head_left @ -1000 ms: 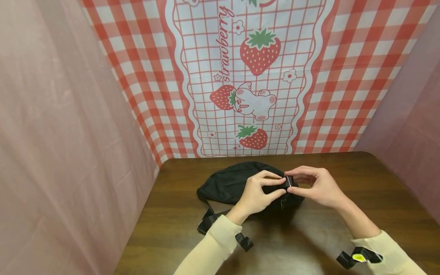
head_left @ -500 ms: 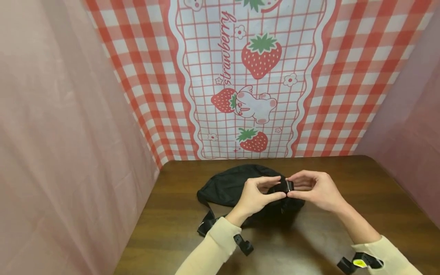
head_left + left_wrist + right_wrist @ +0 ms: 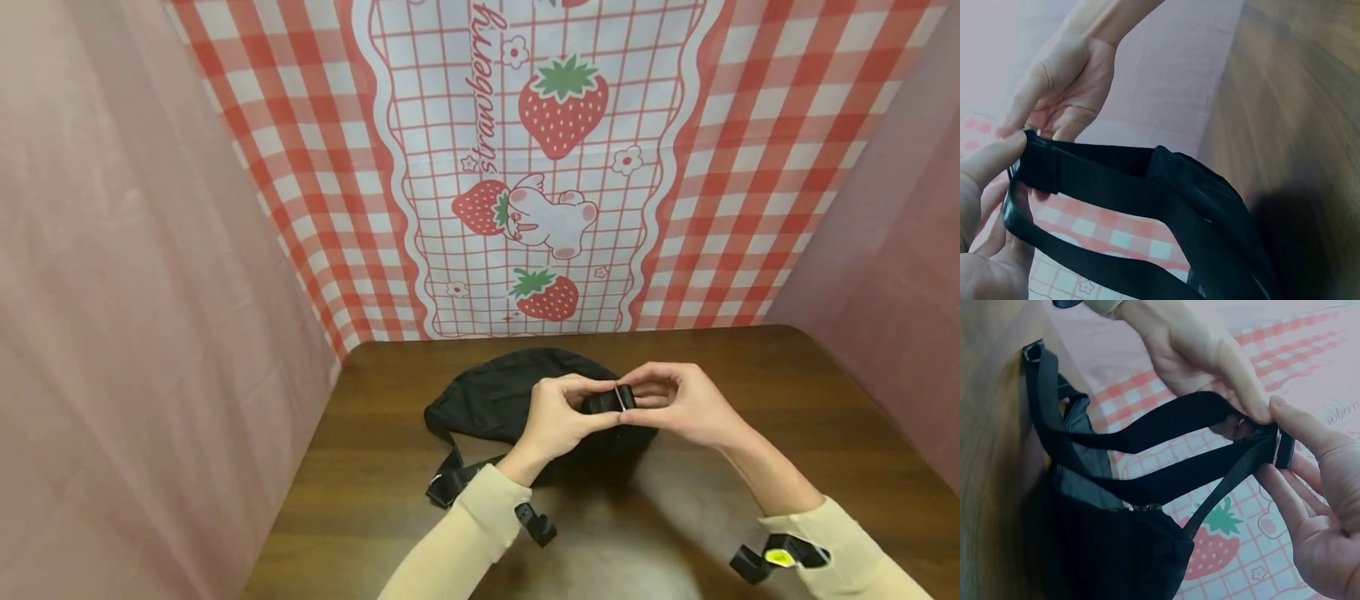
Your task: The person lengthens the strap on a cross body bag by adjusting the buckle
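Note:
A black fabric waist bag (image 3: pixel 495 396) lies on the wooden table, its webbing strap (image 3: pixel 1172 478) raised in loops above it. At the bag's right end, both hands meet at a flat strap slider (image 3: pixel 1278 447) with a shiny metal-looking bar. My left hand (image 3: pixel 557 419) pinches the webbing beside the slider between thumb and fingertips. From the other side, my right hand (image 3: pixel 692 406) pinches the slider edge, thumb below and fingers above in the head view. The two hands' fingertips almost meet there. In the left wrist view, the strap (image 3: pixel 1110 187) runs doubled from the fingers down to the bag.
A strap end with a black buckle (image 3: pixel 447 486) lies on the table (image 3: pixel 360 467) left of the bag. A red checked strawberry cloth (image 3: pixel 555 208) hangs behind the table. Pink curtains (image 3: pixel 150 292) stand at both sides.
Webbing has bulged up between my left thumb and fingers, and my left fingertips have come up to the slider. Both hands stay over the bag's right end. The head view has shifted slightly.

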The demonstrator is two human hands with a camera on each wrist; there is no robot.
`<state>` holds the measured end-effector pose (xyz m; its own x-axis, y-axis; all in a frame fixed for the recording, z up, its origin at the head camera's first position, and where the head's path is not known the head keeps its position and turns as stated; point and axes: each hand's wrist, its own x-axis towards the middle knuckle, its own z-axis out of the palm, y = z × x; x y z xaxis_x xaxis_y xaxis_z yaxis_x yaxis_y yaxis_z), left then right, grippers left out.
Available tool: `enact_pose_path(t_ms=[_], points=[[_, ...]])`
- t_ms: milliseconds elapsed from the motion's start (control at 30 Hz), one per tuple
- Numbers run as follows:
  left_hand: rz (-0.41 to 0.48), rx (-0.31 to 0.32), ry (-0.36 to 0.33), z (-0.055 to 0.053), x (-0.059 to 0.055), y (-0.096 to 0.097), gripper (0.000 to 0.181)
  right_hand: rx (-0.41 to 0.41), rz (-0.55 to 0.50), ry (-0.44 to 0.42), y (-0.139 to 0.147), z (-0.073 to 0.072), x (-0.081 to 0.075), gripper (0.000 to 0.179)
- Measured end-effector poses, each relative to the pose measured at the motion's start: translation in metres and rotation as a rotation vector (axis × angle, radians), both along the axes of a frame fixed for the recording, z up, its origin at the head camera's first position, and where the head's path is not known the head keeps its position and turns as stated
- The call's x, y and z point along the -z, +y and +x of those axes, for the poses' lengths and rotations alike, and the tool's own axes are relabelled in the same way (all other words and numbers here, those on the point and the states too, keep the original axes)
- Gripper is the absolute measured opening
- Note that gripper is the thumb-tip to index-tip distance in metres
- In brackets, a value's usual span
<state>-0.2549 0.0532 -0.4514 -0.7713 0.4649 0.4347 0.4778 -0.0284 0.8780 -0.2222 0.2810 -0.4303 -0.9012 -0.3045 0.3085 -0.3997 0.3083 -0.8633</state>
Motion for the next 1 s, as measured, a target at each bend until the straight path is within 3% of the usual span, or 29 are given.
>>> enact_pose_path(t_ms=[200,400,500,867,1000], points=[[-0.009,0.036,0.060,0.001,0.003,0.003,0.060,0.006,-0.056,-0.041,-0.001,0.002,-0.001,0.033],[-0.012,-0.056,0.181,-0.003,0.008,0.008,0.048,-0.041,-0.088,-0.031,-0.001,-0.002,0.000,0.028],[0.006,-0.060,0.198,-0.004,0.009,0.009,0.044,-0.036,-0.089,-0.014,0.001,-0.003,0.000,0.027],[0.117,0.047,0.014,-0.002,0.007,0.011,0.045,0.027,-0.076,-0.004,0.004,-0.001,-0.001,0.025],[0.164,0.091,-0.122,-0.004,0.008,0.014,0.041,0.028,-0.118,-0.067,0.003,0.000,-0.002,0.023]])
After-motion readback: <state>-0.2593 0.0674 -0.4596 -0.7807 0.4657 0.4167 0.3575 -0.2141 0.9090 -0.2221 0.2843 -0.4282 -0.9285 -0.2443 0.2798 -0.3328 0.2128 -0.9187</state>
